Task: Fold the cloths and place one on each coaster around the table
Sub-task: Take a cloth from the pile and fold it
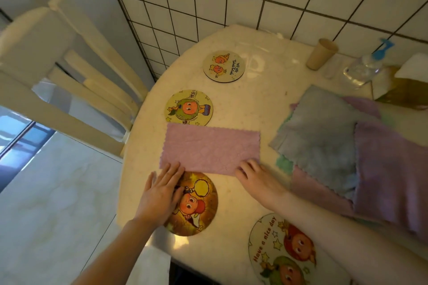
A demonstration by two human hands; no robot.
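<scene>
A pink cloth point(210, 148), folded into a rectangle, lies flat on the table between two round cartoon coasters. My left hand point(162, 192) rests flat with its fingertips on the cloth's near left corner and lies over the yellow coaster point(199, 206). My right hand point(257, 180) presses its fingers on the cloth's near right corner. Beyond the cloth lie a green-figure coaster point(188, 107) and a smaller coaster point(223, 66). A "Have a nice day" coaster point(280, 252) is near me on the right. A pile of unfolded cloths point(324, 141), grey on top of pink and green, lies to the right.
A paper cup point(320, 56), a clear spray bottle point(363, 69) and a tissue box point(407, 85) stand at the table's far right by the tiled wall. A cream chair point(69, 71) stands at the table's left edge.
</scene>
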